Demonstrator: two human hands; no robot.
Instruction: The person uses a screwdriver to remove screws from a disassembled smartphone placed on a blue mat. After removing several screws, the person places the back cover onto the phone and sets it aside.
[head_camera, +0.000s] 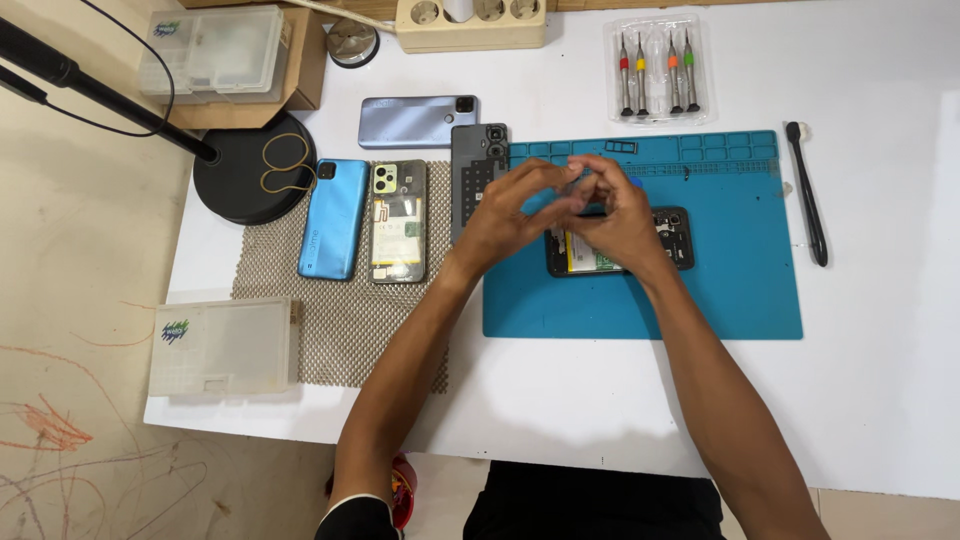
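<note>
My left hand and my right hand meet above the blue work mat, fingertips pinched together on a small dark part that is blurred. Under them an opened black phone lies on the mat with its back off and its insides showing. Most of that phone is covered by my hands.
Left of the mat, a blue phone, an opened phone with its battery showing, a dark back cover and a lilac phone. Screwdriver set, black brush, lamp base, plastic boxes.
</note>
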